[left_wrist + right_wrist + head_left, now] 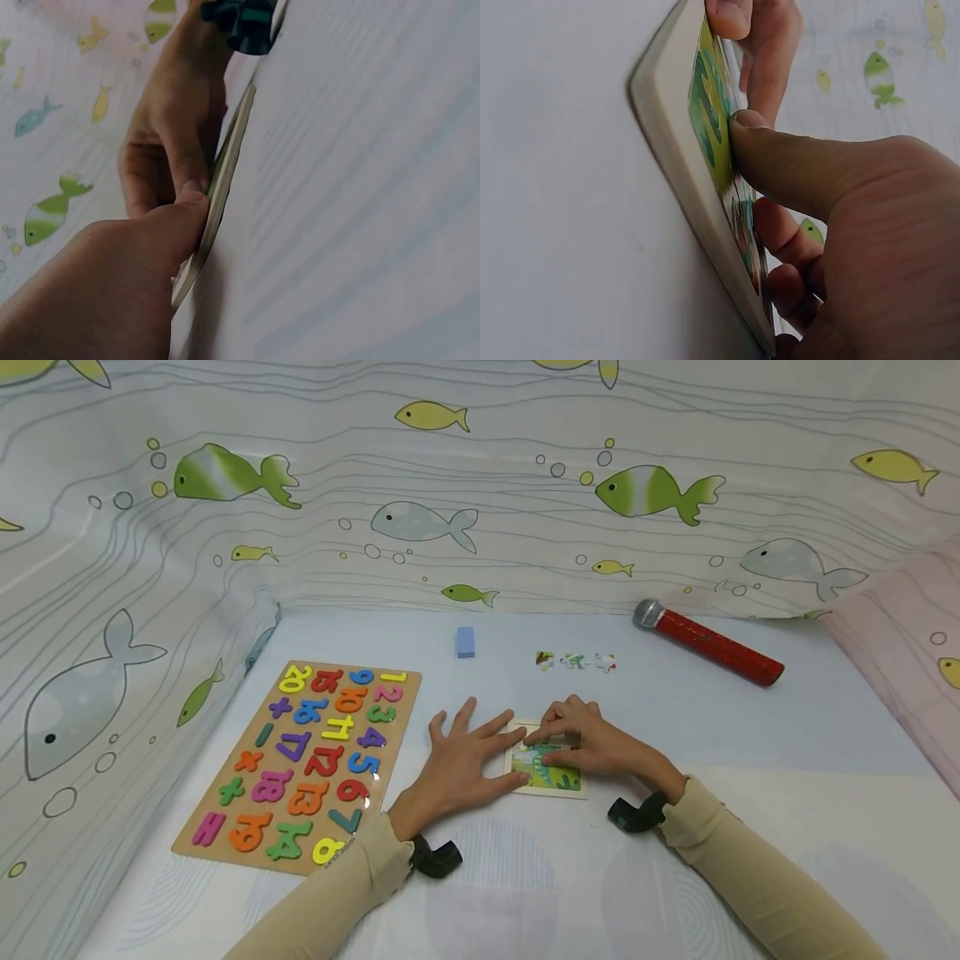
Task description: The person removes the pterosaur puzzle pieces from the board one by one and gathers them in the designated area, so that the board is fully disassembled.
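A small jigsaw puzzle (558,780) in a pale wooden frame lies on the table, with a green picture. My left hand (468,760) is spread at its left side; the thumb and forefinger touch the frame's left edge. Over the upper part of the picture, my right hand (592,743) is bent, with thumb and forefinger pinching at a puzzle piece that they mostly hide. In the right wrist view, the right thumb (780,154) lies against the picture. Seen edge-on in the left wrist view, the frame (225,176) is beside both hands.
Several loose puzzle pieces (575,662) lie in a row beyond the frame. A blue block (466,642) is to their left, and a red microphone (708,643) to their right. A wooden number board (405,727) lies at the left. Fish-patterned cloth (525,560) rises behind.
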Action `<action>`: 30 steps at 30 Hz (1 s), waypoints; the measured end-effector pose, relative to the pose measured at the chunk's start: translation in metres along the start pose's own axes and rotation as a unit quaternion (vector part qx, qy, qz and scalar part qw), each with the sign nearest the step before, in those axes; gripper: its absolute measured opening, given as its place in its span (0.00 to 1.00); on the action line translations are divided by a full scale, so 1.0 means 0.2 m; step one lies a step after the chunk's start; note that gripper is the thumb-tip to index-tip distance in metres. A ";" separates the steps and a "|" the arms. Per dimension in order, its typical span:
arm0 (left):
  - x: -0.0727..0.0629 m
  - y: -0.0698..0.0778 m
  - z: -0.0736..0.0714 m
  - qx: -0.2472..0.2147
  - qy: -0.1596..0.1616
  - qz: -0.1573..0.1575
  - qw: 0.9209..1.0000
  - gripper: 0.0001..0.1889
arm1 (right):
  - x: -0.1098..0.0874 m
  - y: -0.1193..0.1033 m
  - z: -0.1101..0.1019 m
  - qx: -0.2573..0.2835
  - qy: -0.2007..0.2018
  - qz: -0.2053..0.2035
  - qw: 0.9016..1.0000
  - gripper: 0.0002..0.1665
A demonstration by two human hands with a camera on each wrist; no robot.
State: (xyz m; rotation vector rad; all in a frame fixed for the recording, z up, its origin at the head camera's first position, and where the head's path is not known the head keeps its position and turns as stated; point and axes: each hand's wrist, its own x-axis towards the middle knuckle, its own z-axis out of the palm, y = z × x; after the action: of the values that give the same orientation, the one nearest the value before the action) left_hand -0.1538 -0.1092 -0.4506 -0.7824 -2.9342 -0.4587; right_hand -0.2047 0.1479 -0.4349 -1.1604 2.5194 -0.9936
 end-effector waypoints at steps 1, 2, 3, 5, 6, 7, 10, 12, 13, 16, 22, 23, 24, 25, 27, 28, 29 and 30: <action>0.00 0.00 0.00 0.001 -0.001 -0.002 1.000 0.35 | 0.00 0.00 0.00 0.002 0.000 0.001 1.000 0.19; 0.00 0.00 0.00 0.001 -0.002 -0.003 1.000 0.35 | 0.00 0.00 0.00 0.004 -0.001 0.002 1.000 0.19; 0.01 0.00 0.00 0.001 -0.005 -0.006 1.000 0.36 | 0.00 0.00 0.00 0.006 -0.002 0.004 1.000 0.19; 0.01 0.00 0.00 0.000 -0.007 -0.009 1.000 0.36 | 0.00 0.00 0.00 0.011 -0.004 0.009 1.000 0.19; 0.01 0.01 0.00 -0.001 -0.008 -0.011 1.000 0.36 | 0.00 0.00 0.00 0.014 -0.005 0.012 1.000 0.19; 0.01 0.01 0.00 -0.002 -0.008 -0.012 1.000 0.36 | 0.00 0.00 0.00 0.016 -0.005 0.013 1.000 0.19; 0.01 0.01 0.00 -0.010 -0.006 -0.015 1.000 0.36 | 0.01 0.00 0.00 0.020 -0.004 0.013 1.000 0.18; 0.01 0.01 0.00 -0.015 -0.007 -0.018 1.000 0.37 | 0.01 0.00 -0.01 0.020 -0.004 0.011 1.000 0.18; 0.01 0.01 0.00 -0.017 -0.006 -0.018 1.000 0.37 | 0.00 0.00 -0.01 0.020 -0.004 0.009 1.000 0.18; 0.01 0.01 0.00 -0.019 -0.005 -0.020 1.000 0.37 | 0.01 0.00 -0.01 0.019 -0.005 0.009 1.000 0.18; 0.01 0.01 -0.01 -0.015 -0.008 -0.023 1.000 0.37 | 0.01 0.00 0.00 0.018 -0.002 0.010 1.000 0.17; 0.01 0.01 -0.01 -0.015 -0.007 -0.023 1.000 0.37 | 0.01 0.00 0.00 0.019 -0.001 0.010 1.000 0.17; 0.01 0.01 -0.01 -0.015 -0.008 -0.023 1.000 0.37 | 0.00 0.00 0.00 0.021 -0.001 0.009 1.000 0.17; 0.01 0.01 -0.01 -0.015 -0.008 -0.023 1.000 0.37 | 0.01 0.00 0.00 0.022 -0.001 0.009 1.000 0.17; 0.01 0.01 -0.01 -0.016 -0.009 -0.023 1.000 0.37 | 0.00 0.00 0.00 0.024 0.000 0.009 1.000 0.17; 0.01 0.01 -0.01 -0.016 -0.009 -0.024 1.000 0.37 | 0.01 0.00 0.00 0.024 0.000 0.010 1.000 0.17; 0.01 0.01 -0.01 -0.016 -0.010 -0.025 1.000 0.37 | 0.01 0.00 0.00 0.024 0.000 0.011 1.000 0.17; 0.01 0.01 -0.01 -0.017 -0.011 -0.026 0.999 0.37 | 0.01 0.00 0.00 0.025 0.000 0.013 1.000 0.17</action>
State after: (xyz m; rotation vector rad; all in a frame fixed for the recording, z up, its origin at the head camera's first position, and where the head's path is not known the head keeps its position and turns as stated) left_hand -0.1551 -0.1062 -0.4484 -0.7218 -2.9814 -0.5068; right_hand -0.2058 0.1468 -0.4336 -1.1119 2.4884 -1.0447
